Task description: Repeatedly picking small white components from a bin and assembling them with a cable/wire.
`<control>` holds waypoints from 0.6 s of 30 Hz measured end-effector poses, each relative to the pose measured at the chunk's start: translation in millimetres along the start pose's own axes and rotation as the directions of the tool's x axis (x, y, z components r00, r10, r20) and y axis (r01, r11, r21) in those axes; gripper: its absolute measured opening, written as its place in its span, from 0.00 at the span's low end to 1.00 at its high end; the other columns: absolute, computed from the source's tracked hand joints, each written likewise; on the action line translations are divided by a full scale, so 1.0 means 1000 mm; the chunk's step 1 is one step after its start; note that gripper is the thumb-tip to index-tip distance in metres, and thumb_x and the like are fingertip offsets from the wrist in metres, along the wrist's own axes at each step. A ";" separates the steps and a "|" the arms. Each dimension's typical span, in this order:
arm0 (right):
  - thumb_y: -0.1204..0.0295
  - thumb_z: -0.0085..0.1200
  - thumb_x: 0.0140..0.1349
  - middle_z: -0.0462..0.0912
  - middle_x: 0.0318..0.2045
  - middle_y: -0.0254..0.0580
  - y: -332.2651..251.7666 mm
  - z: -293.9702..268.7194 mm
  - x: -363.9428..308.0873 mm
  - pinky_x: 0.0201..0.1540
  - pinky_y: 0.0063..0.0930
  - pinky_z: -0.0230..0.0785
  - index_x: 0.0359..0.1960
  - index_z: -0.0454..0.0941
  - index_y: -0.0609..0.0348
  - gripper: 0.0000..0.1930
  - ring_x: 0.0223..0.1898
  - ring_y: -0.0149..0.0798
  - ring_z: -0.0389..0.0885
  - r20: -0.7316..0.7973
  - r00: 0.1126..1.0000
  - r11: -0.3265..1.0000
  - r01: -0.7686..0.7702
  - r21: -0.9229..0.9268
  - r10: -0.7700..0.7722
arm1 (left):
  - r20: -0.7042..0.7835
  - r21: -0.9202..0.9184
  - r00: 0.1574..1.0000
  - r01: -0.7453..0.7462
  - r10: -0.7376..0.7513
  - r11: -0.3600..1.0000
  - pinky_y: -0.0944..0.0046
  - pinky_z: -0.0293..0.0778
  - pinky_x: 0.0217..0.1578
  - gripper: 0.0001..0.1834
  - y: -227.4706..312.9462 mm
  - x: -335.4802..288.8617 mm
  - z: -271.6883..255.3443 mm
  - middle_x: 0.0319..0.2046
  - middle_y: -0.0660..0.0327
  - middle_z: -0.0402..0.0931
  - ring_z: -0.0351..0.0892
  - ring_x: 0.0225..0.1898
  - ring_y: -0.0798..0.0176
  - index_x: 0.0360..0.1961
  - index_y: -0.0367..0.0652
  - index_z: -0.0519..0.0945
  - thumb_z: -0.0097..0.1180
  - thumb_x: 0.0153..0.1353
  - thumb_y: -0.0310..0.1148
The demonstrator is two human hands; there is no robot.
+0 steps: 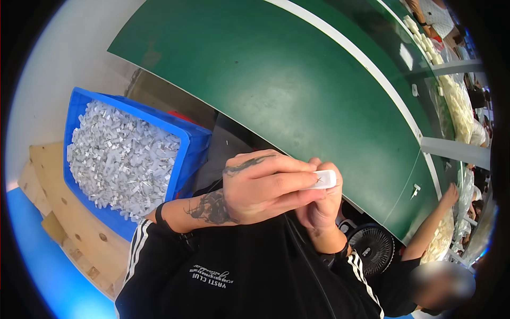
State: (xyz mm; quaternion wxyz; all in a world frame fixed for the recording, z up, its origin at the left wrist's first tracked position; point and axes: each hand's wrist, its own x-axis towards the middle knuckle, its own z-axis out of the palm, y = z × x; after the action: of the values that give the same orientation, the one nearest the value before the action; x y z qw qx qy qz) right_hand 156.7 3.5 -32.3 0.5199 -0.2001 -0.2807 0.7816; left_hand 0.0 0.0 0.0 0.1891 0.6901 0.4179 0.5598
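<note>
Both hands meet in front of my chest, just off the near edge of the green table. A small white plastic piece (325, 179) with rounded ends and a dark mark on its face sits between them. My left hand (255, 186) is closed, its fingertips pinching the near end of the piece. My right hand (322, 210) is closed round the other end, with its fingers partly hidden behind the piece and the left fingers.
On the left, a blue crate (181, 170) is heaped with small white and clear parts. The green table (265, 80) spans the view. A small white part (416, 189) lies on it. A black fan (372, 249) stands below; a co-worker's arm (433, 220) reaches in from the right.
</note>
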 end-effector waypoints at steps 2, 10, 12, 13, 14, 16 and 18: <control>0.71 0.65 0.54 0.74 0.32 0.38 0.007 0.012 0.002 0.38 0.22 0.68 0.32 0.73 0.59 0.11 0.33 0.29 0.73 -0.085 0.996 0.998 -0.032 -0.063 0.027 | -0.060 -0.017 0.998 0.018 -0.019 1.000 0.70 0.78 0.28 0.15 -0.002 -0.005 -0.009 0.34 0.63 0.82 0.83 0.30 0.64 0.35 0.46 0.82 0.72 0.44 0.31; 0.72 0.48 0.67 0.78 0.38 0.40 -0.057 -0.047 0.073 0.34 0.15 0.75 0.52 0.68 0.63 0.14 0.34 0.27 0.77 -0.081 0.959 0.919 -0.284 -0.272 0.272 | -0.126 0.032 0.962 0.247 -0.241 0.969 0.60 0.77 0.39 0.25 -0.009 -0.017 -0.057 0.43 0.58 0.76 0.78 0.41 0.56 0.47 0.41 0.78 0.69 0.48 0.37; 0.72 0.49 0.67 0.80 0.40 0.42 -0.079 -0.093 0.139 0.35 0.16 0.79 0.53 0.70 0.65 0.15 0.37 0.26 0.80 -0.172 0.949 0.889 -0.308 -0.339 0.263 | -0.269 0.151 0.895 0.405 -0.356 0.902 0.58 0.75 0.43 0.21 -0.024 -0.046 -0.105 0.43 0.56 0.76 0.78 0.43 0.52 0.45 0.42 0.80 0.67 0.49 0.35; 0.72 0.50 0.67 0.81 0.40 0.44 -0.103 -0.149 0.180 0.37 0.16 0.79 0.52 0.70 0.67 0.15 0.38 0.26 0.81 -0.130 0.936 0.869 -0.352 -0.349 0.327 | -0.351 0.312 0.847 0.507 -0.399 0.803 0.60 0.75 0.44 0.18 -0.031 -0.065 -0.135 0.42 0.56 0.77 0.78 0.44 0.55 0.43 0.41 0.80 0.66 0.50 0.33; 0.73 0.49 0.67 0.81 0.39 0.44 -0.123 -0.188 0.223 0.38 0.15 0.79 0.51 0.71 0.69 0.14 0.36 0.27 0.81 -0.216 0.926 0.858 -0.369 -0.357 0.309 | -0.495 0.295 0.740 0.636 -0.455 0.714 0.61 0.75 0.43 0.16 -0.047 -0.093 -0.164 0.41 0.57 0.78 0.79 0.42 0.58 0.42 0.41 0.81 0.66 0.51 0.32; 0.74 0.48 0.67 0.81 0.42 0.46 -0.200 -0.289 0.293 0.40 0.16 0.78 0.50 0.73 0.70 0.13 0.36 0.28 0.80 -0.312 0.915 0.903 -0.343 -0.260 0.258 | -0.640 0.537 0.707 0.692 -0.302 0.482 0.63 0.75 0.41 0.15 -0.081 -0.143 -0.235 0.39 0.56 0.79 0.79 0.39 0.60 0.41 0.42 0.82 0.66 0.52 0.33; 0.74 0.46 0.68 0.78 0.49 0.48 -0.258 -0.322 0.322 0.48 0.16 0.77 0.52 0.70 0.72 0.15 0.46 0.34 0.79 -0.419 0.902 0.939 -0.227 -0.260 0.102 | -0.751 0.539 0.580 0.815 -0.316 0.215 0.57 0.72 0.50 0.13 -0.105 -0.198 -0.300 0.40 0.51 0.78 0.76 0.45 0.50 0.41 0.42 0.81 0.63 0.54 0.34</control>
State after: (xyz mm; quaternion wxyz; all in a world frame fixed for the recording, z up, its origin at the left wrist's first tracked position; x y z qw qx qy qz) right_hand 409.6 453.4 -117.8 0.4606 -0.4555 -0.2668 0.7136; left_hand -322.5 -157.5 -107.3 -0.0931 0.3020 0.8978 0.3067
